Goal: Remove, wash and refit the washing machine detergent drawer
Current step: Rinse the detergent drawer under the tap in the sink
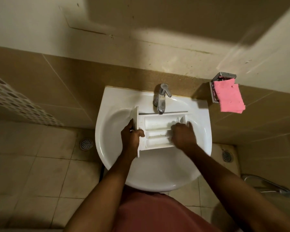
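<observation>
Head view: left hand (132,137) clamped on front panel of detergent drawer (155,125), thumb curled over edge. Right hand (182,135) blurred on rear compartments; cannot tell its grip. Drawer white, compartments up, faint grime in middle channel, lying across sink (107,156) under tap (161,99).

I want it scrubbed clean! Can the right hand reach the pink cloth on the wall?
Probably yes. The pink cloth hangs beside the sink, on the same side as the right hand, with nothing between them. The left hand grips the drawer.
</observation>
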